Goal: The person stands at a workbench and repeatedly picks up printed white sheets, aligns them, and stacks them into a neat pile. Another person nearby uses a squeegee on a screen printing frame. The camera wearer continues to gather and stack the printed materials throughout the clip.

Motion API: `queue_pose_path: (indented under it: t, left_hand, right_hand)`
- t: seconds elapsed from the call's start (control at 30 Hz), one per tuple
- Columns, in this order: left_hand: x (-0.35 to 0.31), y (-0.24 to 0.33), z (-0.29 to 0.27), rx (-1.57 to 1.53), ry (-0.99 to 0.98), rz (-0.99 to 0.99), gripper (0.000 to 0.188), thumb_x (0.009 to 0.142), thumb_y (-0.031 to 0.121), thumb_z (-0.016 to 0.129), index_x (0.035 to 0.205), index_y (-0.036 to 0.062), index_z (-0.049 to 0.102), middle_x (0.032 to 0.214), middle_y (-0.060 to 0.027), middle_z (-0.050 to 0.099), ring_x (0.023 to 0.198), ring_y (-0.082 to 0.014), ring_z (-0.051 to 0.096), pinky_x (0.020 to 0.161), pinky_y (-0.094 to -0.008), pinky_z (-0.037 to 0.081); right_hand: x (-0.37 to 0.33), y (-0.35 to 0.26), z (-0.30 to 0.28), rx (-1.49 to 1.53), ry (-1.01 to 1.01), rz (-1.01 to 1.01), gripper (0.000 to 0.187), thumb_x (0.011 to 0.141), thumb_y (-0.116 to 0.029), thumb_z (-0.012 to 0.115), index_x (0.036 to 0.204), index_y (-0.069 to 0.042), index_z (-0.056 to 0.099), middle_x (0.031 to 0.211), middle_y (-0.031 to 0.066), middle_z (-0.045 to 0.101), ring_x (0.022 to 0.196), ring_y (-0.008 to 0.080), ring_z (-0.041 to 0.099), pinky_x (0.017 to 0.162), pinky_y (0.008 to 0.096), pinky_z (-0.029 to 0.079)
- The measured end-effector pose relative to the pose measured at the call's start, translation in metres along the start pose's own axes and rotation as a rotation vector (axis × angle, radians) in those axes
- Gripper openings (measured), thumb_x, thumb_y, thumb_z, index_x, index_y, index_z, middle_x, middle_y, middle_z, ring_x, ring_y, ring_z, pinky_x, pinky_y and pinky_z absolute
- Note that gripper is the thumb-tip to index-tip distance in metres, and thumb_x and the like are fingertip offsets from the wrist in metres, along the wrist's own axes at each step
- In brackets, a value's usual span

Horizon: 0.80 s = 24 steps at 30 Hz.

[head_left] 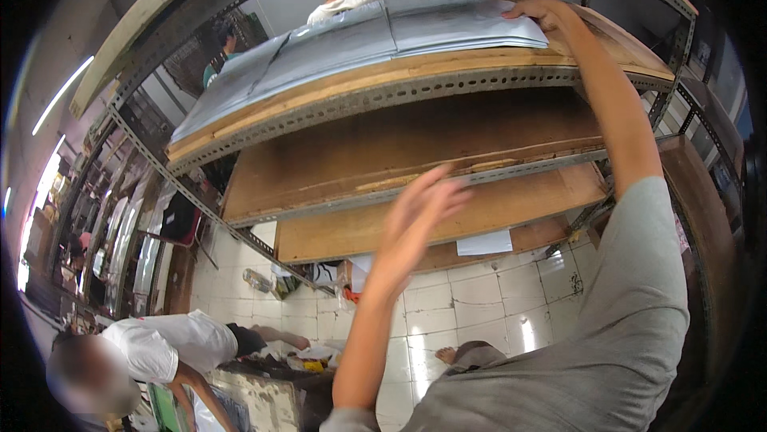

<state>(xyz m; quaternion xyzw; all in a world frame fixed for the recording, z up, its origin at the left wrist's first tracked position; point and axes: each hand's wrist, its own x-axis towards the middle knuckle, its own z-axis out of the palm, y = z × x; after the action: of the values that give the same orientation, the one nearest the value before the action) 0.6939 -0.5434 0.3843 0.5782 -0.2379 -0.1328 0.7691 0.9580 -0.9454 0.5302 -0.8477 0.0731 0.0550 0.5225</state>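
My right hand [542, 11] reaches up to the top shelf board, with its fingers bent over the right end of a flat, silvery-grey plastic sheet [455, 28]. That sheet is one of several lying side by side or stacked along the board; the layers are hard to tell apart. Part of the grip is hidden behind the sheet's edge. In front of the lower shelves my left hand [419, 216] is raised in the air, fingers stretched out and slightly blurred. Nothing shows in it.
The rack has a perforated metal frame [383, 104] and wooden boards [439, 216] below. White paper [484, 242] lies low down. At lower left a person in a white shirt [172, 344] bends over a table [268, 400]. Another person [339, 0] stands behind the rack.
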Motion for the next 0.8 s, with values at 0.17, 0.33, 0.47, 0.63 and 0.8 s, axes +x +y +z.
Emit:
queue_pose_path:
  t: [0.17, 0.33, 0.47, 0.63, 0.8]
  left_hand:
    - [0.134, 0.016, 0.091, -0.462, -0.165, -0.198, 0.127, 0.077, 0.071, 0.064, 0.144, -0.0164, 0.002, 0.146, -0.0370, 0.022, 0.133, -0.0431, 0.038, 0.109, -0.0439, 0.038]
    - [0.137, 0.017, 0.106, -0.472, 0.043, -0.033, 0.059, 0.095, 0.021, 0.057, 0.135, -0.0123, 0.030, 0.135, -0.0234, 0.042, 0.120, -0.0337, 0.051, 0.101, -0.0446, 0.049]
    - [0.095, 0.017, 0.110, -0.421, 0.075, -0.004, 0.036, 0.093, 0.007, 0.051, 0.124, -0.0111, 0.043, 0.121, -0.0187, 0.052, 0.111, -0.0276, 0.056, 0.092, -0.0408, 0.056]
    - [0.056, 0.032, 0.106, -0.401, -0.008, 0.018, 0.033, 0.093, 0.007, 0.051, 0.120, -0.0114, 0.046, 0.114, -0.0162, 0.055, 0.103, -0.0255, 0.061, 0.078, -0.0358, 0.063]
    - [0.036, 0.052, 0.096, -0.383, -0.029, 0.122, 0.034, 0.093, 0.008, 0.052, 0.118, -0.0134, 0.046, 0.112, -0.0164, 0.056, 0.101, -0.0261, 0.062, 0.078, -0.0373, 0.063]
  right_hand:
    - [-0.082, 0.028, 0.002, 0.140, -0.085, -0.216, 0.040, 0.089, -0.027, 0.069, 0.114, 0.003, 0.060, 0.103, 0.0124, 0.067, 0.086, 0.0177, 0.068, 0.070, 0.0316, 0.058]
    - [-0.179, 0.071, -0.002, 0.318, 0.100, -0.261, 0.042, 0.088, -0.025, 0.070, 0.113, 0.007, 0.059, 0.100, 0.0156, 0.066, 0.080, 0.0170, 0.068, 0.065, 0.0284, 0.057]
    - [-0.192, 0.071, 0.008, 0.718, -0.111, -0.242, 0.036, 0.090, -0.014, 0.065, 0.114, 0.011, 0.054, 0.099, 0.0191, 0.065, 0.082, 0.0195, 0.069, 0.071, 0.0281, 0.061]
    - [-0.171, 0.055, 0.004, 0.698, -0.107, -0.177, 0.033, 0.091, -0.013, 0.063, 0.112, 0.011, 0.054, 0.094, 0.0168, 0.065, 0.079, 0.0211, 0.069, 0.068, 0.0324, 0.063]
    - [-0.130, 0.041, -0.001, 0.487, -0.048, -0.180, 0.033, 0.090, -0.010, 0.063, 0.113, 0.012, 0.054, 0.097, 0.0178, 0.065, 0.078, 0.0228, 0.069, 0.070, 0.0340, 0.060]
